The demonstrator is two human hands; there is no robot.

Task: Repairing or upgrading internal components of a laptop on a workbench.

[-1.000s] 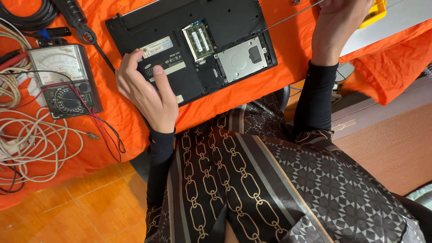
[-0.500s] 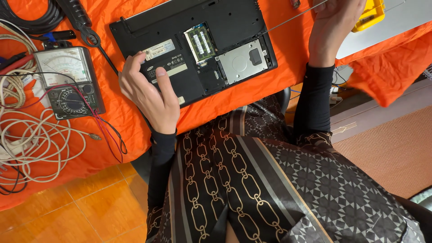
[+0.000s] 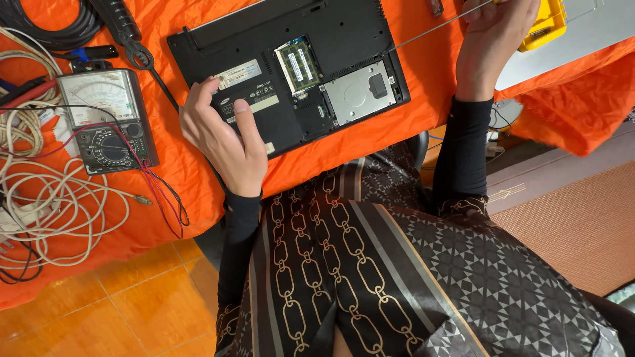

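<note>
Your left hand (image 3: 221, 142) lay flat, fingers spread, steadying the opened laptop (image 3: 291, 69); your right hand (image 3: 493, 39), upper right, gripped a thin rod (image 3: 430, 30).

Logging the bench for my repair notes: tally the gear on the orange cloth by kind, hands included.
Laptop, upside down, bottom bays open: 1
Analog multimeter: 1
Yellow case: 1
Thin metal rod: 1
White cable bundle: 1
Black cable coil: 1
Hands: 2, left hand, right hand
Total: 8
</note>
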